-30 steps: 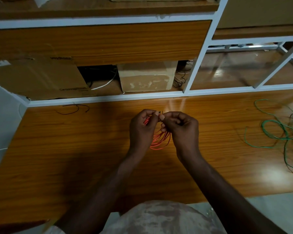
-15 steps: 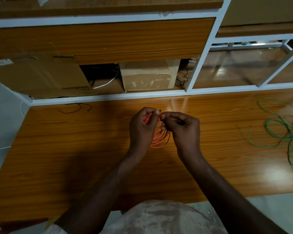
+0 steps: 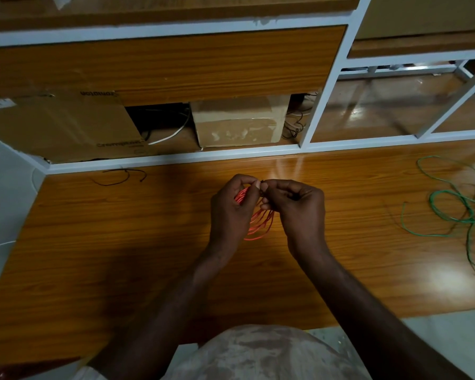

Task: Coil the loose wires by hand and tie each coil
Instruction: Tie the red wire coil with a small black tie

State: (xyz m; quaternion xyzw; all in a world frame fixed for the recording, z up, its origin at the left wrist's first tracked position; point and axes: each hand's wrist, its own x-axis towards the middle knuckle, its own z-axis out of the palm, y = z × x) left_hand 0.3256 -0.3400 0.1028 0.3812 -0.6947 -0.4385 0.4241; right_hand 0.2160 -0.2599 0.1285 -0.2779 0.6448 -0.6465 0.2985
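Red wire coil hangs between both hands, left grip and right grip pinching its top.

Wooden desk, white-framed shelves, seemingly pale floor.

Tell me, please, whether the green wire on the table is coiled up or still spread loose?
Spread loose: the green wire sprawls in uneven open loops across the table, untouched by either hand.

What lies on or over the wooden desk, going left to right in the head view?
Black wire piece → left hand → red wire coil held between both hands → right hand → loose green wire.
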